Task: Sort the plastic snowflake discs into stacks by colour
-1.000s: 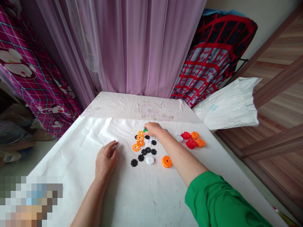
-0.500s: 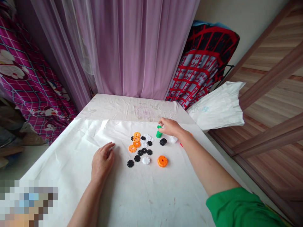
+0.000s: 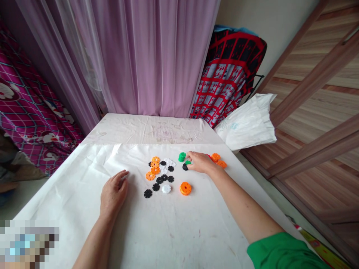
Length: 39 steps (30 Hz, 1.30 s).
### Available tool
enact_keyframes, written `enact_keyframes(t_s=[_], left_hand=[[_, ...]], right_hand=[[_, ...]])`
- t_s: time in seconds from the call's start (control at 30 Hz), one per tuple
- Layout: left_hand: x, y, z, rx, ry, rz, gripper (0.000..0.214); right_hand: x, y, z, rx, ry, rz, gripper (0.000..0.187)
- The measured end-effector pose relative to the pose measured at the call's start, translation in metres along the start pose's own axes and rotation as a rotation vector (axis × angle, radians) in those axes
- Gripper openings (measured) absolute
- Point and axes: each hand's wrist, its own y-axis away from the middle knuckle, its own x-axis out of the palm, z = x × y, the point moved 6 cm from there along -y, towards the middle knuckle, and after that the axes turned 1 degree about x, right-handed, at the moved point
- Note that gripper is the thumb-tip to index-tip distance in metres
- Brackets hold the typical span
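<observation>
Resting palm-down on the white worktop (image 3: pixel 174 231), the left hand (image 3: pixel 113 192) lies well to the left of the orange stack (image 3: pixel 185 188), its fingers a little apart and holding nothing. A lone black disc (image 3: pixel 147 193) lies between that hand and the orange stack, and a white disc (image 3: pixel 166 188) sits just left of the stack. Loose discs (image 3: pixel 154 170) in black, orange and white spread out beyond and to the left of it. Straight beyond the orange stack stands a black stack (image 3: pixel 184 167), with a green stack (image 3: pixel 182 157) just behind that. The right hand (image 3: pixel 200 163) reaches in beyond and to the right of the orange stack, fingers pinched together on a green disc (image 3: pixel 187 162) at the top edge of the black stack; whether the disc touches it cannot be told. Farther right of the orange stack, behind the hand, sit orange pieces (image 3: pixel 215 157), and a white bag (image 3: pixel 246 127) hangs off the worktop's far right corner.
</observation>
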Motion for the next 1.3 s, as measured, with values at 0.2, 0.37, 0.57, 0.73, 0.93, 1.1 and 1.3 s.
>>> enact_keyframes(t_s=[0.2, 0.37, 0.57, 0.73, 0.93, 1.1, 1.3], left_hand=[[-0.001, 0.001, 0.0, -0.002, 0.017, -0.005, 0.037], [-0.001, 0.001, 0.0, 0.002, -0.004, -0.011, 0.036], [-0.002, 0.001, -0.001, 0.006, -0.009, -0.024, 0.035], [-0.002, 0.0, 0.0, -0.005, -0.022, -0.007, 0.036], [-0.003, -0.001, -0.002, 0.025, -0.051, 0.001, 0.037], [-0.005, -0.001, -0.005, 0.045, -0.071, -0.006, 0.039], [-0.003, -0.001, -0.001, 0.078, -0.069, -0.021, 0.038]], right_hand=[[0.001, 0.003, -0.002, -0.019, -0.011, -0.006, 0.034], [0.024, 0.014, -0.018, 0.061, -0.215, -0.125, 0.038], [0.083, 0.054, -0.043, 0.287, -0.566, -0.445, 0.013], [0.1, 0.071, -0.041, 0.253, -0.651, -0.552, 0.016], [0.062, 0.041, -0.028, 0.182, -0.567, -0.631, 0.026], [0.042, 0.017, -0.008, 0.09, -0.363, -0.554, 0.024], [0.044, 0.015, -0.006, 0.111, -0.374, -0.554, 0.019]])
